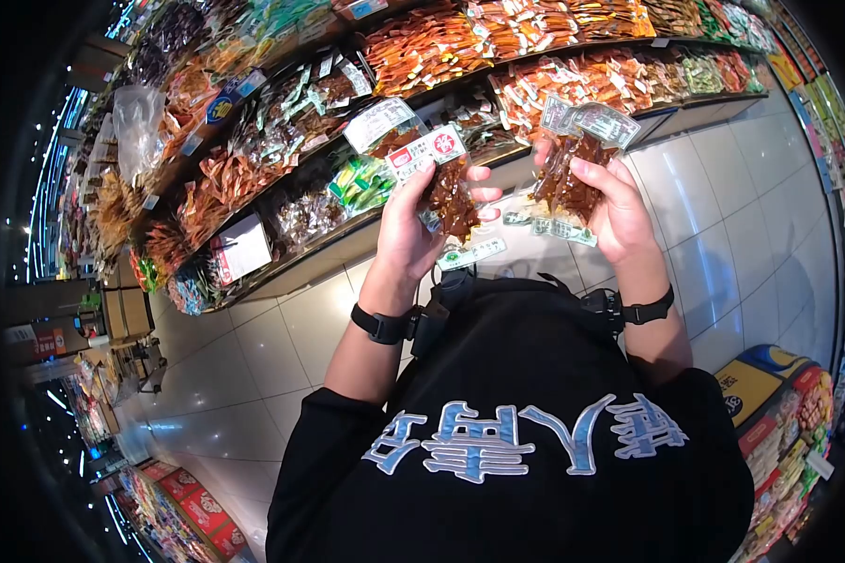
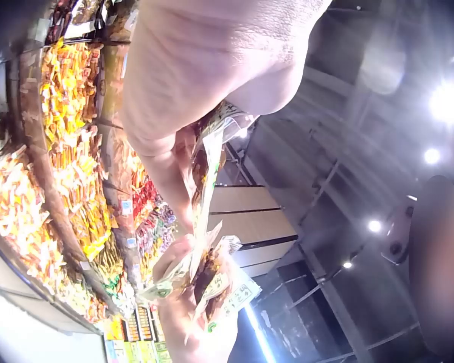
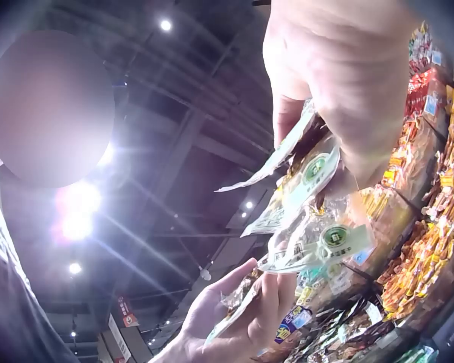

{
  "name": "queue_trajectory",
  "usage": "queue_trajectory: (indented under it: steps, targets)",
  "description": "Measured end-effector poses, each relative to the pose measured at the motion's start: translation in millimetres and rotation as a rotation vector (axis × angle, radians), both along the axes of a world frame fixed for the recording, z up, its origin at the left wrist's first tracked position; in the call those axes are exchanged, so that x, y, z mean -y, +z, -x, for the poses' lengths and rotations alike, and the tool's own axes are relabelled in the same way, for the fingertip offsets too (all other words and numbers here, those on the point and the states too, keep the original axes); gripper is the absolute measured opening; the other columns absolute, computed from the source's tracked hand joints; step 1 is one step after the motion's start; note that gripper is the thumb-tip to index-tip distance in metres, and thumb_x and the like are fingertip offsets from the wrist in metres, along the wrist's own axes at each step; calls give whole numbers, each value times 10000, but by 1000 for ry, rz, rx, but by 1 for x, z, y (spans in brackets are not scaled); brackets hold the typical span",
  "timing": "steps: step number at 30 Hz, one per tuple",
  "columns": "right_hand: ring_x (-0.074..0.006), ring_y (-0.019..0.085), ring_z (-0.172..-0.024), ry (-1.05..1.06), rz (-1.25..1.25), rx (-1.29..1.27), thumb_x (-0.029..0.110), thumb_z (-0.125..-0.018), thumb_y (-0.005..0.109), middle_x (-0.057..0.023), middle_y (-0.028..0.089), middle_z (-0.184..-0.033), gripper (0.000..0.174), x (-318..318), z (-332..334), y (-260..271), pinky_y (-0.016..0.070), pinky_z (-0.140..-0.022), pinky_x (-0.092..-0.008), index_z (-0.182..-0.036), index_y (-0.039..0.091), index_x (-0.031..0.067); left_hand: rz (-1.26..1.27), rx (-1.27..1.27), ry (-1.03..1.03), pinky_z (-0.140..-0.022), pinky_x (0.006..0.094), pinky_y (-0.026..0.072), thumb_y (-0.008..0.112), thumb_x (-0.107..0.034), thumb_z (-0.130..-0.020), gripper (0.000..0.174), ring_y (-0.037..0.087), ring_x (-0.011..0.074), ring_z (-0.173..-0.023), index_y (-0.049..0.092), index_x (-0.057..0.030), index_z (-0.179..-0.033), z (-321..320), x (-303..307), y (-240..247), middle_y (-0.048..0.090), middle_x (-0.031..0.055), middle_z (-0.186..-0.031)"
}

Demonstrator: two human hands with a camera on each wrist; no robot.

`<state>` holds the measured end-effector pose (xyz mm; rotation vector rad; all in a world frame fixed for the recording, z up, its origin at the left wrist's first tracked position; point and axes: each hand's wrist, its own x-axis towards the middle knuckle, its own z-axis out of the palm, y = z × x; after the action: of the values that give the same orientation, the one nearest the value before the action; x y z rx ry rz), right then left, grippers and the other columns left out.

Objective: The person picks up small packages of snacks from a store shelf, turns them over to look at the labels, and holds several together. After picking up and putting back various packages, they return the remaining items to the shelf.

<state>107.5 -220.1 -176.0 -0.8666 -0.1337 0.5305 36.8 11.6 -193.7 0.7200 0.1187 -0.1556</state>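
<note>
In the head view my left hand (image 1: 404,235) holds a clear snack packet (image 1: 454,202) of dark brown pieces, its thumb on the front and fingers behind. The packet has a white and red top label and a pale green strip at its bottom. To the right, my right hand (image 1: 626,218) pinches similar brown snack packets (image 1: 565,183), overlapping one another, thumb across the front. The right wrist view shows the layered packets (image 3: 295,189) below the right hand (image 3: 340,83), with the left hand (image 3: 204,314) further down. Both hands are held up in front of the chest.
Tiered shelves (image 1: 441,75) of bagged snacks curve across the front and left. A white sign (image 1: 241,249) stands at the lower shelf edge, and a clear plastic bag (image 1: 138,127) hangs at left. Tiled floor (image 1: 714,188) lies below. A display stand (image 1: 779,403) is at right.
</note>
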Motion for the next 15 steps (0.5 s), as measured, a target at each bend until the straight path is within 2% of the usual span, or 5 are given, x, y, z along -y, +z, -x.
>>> queue_trajectory:
  steps: [9,13,15]
  targets:
    - [-252,635,-1038,35,5,5,109,-906,547,-168,637,-1105,343,5,0,1,526,-911,-385,-1197,531,-71,47,-26,-12,-879,540,537,406,-324,-1015,430,642,385,-1031,500,24,-1249,0,3,2,624,215,-1163]
    - [-251,647,-1009,81,-10,2,82,-915,539,-170,636,-1120,333,2,1,-2,530,-904,-385,-1210,525,-70,-140,-81,37,-884,484,550,430,-326,-1018,421,654,313,-1005,528,36,-1208,-3,5,-2,644,178,-1115]
    - [-240,653,-989,0,73,68,59,-920,540,-160,646,-1111,308,-9,8,1,531,-897,-374,-1198,539,-75,-284,-104,118,-886,454,556,437,-331,-1020,417,659,271,-986,546,38,-1180,-5,13,-1,652,156,-1084]
